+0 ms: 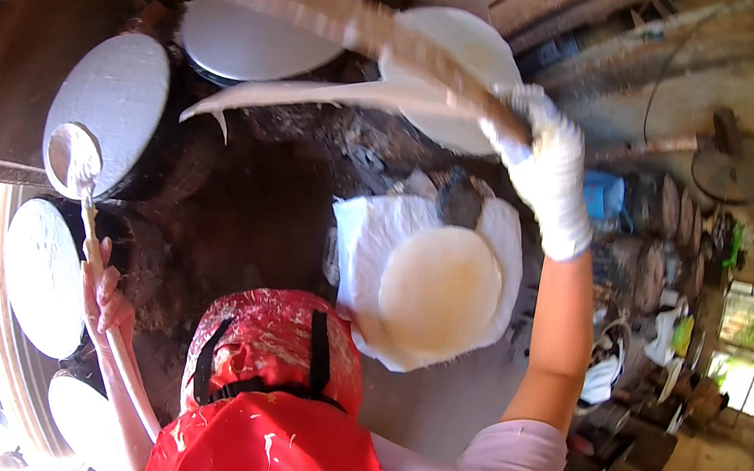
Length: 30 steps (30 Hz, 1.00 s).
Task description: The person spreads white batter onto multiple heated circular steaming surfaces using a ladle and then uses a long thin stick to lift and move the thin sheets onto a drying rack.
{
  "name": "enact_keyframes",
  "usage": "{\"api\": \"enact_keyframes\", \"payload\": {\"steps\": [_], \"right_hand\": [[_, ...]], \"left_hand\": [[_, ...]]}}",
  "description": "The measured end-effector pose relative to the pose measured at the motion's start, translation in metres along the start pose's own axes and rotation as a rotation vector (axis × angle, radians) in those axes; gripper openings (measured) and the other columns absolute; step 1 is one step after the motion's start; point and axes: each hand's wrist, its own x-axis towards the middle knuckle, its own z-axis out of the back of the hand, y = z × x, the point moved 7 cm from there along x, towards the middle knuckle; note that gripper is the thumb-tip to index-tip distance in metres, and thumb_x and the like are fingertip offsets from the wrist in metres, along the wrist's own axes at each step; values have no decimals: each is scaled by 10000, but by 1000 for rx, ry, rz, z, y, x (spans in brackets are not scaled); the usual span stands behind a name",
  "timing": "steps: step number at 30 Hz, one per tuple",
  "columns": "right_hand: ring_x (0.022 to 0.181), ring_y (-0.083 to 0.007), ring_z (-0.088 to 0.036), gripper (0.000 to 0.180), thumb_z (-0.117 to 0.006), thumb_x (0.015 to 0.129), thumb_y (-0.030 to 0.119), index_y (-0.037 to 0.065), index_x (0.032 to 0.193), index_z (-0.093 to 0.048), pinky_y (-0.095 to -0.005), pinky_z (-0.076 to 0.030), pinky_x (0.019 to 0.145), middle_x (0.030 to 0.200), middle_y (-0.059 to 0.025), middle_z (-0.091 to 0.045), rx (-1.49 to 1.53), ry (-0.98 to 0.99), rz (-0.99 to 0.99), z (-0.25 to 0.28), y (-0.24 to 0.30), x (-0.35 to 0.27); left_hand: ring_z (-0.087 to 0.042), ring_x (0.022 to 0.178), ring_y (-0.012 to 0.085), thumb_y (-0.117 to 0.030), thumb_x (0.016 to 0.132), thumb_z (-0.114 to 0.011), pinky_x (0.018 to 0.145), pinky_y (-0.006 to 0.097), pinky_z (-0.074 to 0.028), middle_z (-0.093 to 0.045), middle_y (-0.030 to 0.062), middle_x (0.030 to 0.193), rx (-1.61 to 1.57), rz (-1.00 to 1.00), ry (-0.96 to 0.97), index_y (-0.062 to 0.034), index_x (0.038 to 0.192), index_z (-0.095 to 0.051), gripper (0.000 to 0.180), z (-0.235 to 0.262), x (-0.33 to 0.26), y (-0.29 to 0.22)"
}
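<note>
At the left, my left hand (107,298) is closed round the long handle of a ladle. The ladle's bowl (73,160) is at the near edge of a round, white-topped pan (116,97). My right hand (544,164), in a white glove, grips a brown wooden stick (371,30) that reaches across the far side, smeared by motion. Below the stick stretches a thin, pale, limp-looking strip (320,96) with a pointed end; I cannot tell what it is. Nearer me, a pale round sheet (439,291) lies on white plastic or cloth (360,233).
More round pale tops ring the dark middle: two at the far side (282,30) (460,35) and two at the left (46,275) (82,416). A red, splattered apron (272,447) covers my front. Clutter, a blue container (606,196) and a fan (735,168) are at the right.
</note>
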Motion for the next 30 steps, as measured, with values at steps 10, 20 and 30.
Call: {"api": "enact_keyframes", "payload": {"steps": [10,20,30], "right_hand": [[933,-235,-603,459,-652,664,155,149,1116,-568,-384,-477,762,1202,-41,-562,-386,405,-250,-30,-101,-435],[1185,-236,-459,283,-554,763,196,153,1040,-595,-407,-408,860,1300,-50,-487,-232,456,-362,-216,-168,-477],[1279,-246,-352,326,-577,788,182,165,1114,-574,-434,-382,945,1371,-16,-408,-283,603,-457,-233,-212,-579]], "left_hand": [[-413,369,90,-273,1004,-246,363,218,-346,-397,55,694,-10,311,20,25,1382,-187,485,-40,9,185],[-379,352,83,-283,996,-288,343,206,-350,-417,51,687,-78,334,-187,33,1354,-255,479,-29,-44,257],[-413,366,82,-319,998,-257,355,219,-353,-414,57,695,-139,113,-202,10,1377,-211,504,7,-133,210]]}}
